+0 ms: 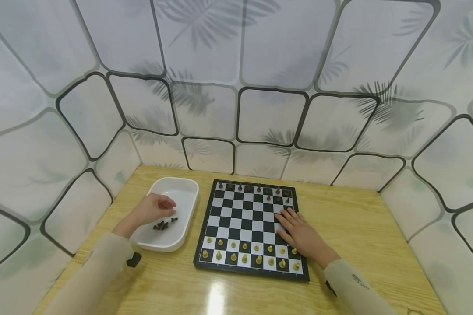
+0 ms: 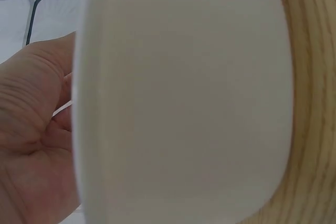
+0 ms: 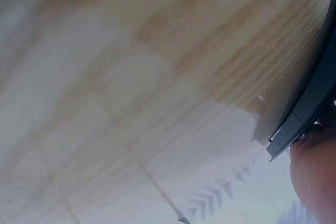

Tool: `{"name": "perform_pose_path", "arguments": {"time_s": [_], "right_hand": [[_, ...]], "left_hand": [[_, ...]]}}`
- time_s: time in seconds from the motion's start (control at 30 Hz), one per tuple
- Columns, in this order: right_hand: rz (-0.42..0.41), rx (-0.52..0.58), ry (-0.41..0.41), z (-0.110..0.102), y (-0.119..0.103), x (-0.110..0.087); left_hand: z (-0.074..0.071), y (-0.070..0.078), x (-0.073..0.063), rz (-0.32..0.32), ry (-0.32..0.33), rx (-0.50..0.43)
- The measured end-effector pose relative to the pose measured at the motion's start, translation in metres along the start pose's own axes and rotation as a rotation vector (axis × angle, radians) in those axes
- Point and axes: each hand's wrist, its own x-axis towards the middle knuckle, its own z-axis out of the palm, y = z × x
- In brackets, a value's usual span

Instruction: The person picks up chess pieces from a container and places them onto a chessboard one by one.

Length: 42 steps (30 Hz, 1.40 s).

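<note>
In the head view my left hand [image 1: 151,209] hovers over a white plastic tray [image 1: 192,205], fingers loosely bent and thumb apart from them, with no piece visible between them. Several dark chess pieces [image 1: 162,225] lie in the tray below that hand. The tray's side wall [image 2: 184,98] hides the fingertips in the left wrist view. My right hand [image 1: 299,234] rests with spread fingers on the right edge of a black-and-white chessboard [image 1: 236,213]. Dark red pieces [image 1: 259,188] stand along the far row, with a few pawns [image 1: 278,198] before them at the right.
Yellow chess pieces [image 1: 245,258] fill two rows on the near side of the board, some close to the right wrist. Tray and board stand side by side on a wooden table [image 1: 347,218]. Patterned walls [image 1: 272,116] enclose the table at the back and sides.
</note>
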Motion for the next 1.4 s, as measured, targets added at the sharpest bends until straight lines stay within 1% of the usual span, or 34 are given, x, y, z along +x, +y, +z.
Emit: {"name": "perform_pose_path", "arguments": {"time_s": [0.07, 0.13, 0.3, 0.47, 0.7, 0.9, 1.07, 1.17, 1.33, 1.4], "right_hand": [[0.0, -0.003, -0.001, 0.001, 0.0, 0.0], [-0.002, -0.004, 0.001, 0.001, 0.001, 0.0], [-0.007, -0.01, 0.005, 0.0, 0.0, 0.0], [-0.007, -0.002, 0.007, -0.001, -0.001, 0.0], [-0.005, -0.009, 0.006, 0.0, 0.0, 0.001], [-0.003, -0.013, 0.002, 0.0, 0.001, 0.001], [-0.003, -0.016, 0.001, -0.001, 0.0, 0.001], [-0.003, -0.012, 0.0, -0.002, 0.0, 0.001], [0.001, -0.006, -0.01, -0.002, 0.0, 0.0], [0.003, -0.003, -0.012, -0.001, 0.0, 0.0]], "left_hand": [[0.001, -0.001, -0.001, -0.005, -0.01, 0.006], [0.002, -0.002, -0.002, 0.003, -0.017, 0.008], [0.006, -0.005, -0.004, 0.02, -0.013, -0.003], [0.01, -0.008, -0.005, 0.021, -0.015, -0.009], [0.014, -0.01, -0.005, 0.01, -0.031, 0.0], [0.016, -0.013, -0.006, -0.015, -0.048, 0.042], [0.017, -0.014, -0.005, -0.008, -0.048, 0.059], [0.018, -0.015, -0.004, -0.018, -0.047, 0.072], [0.019, -0.013, -0.003, -0.025, -0.066, 0.063], [0.02, -0.011, -0.003, -0.028, -0.076, 0.046]]}}
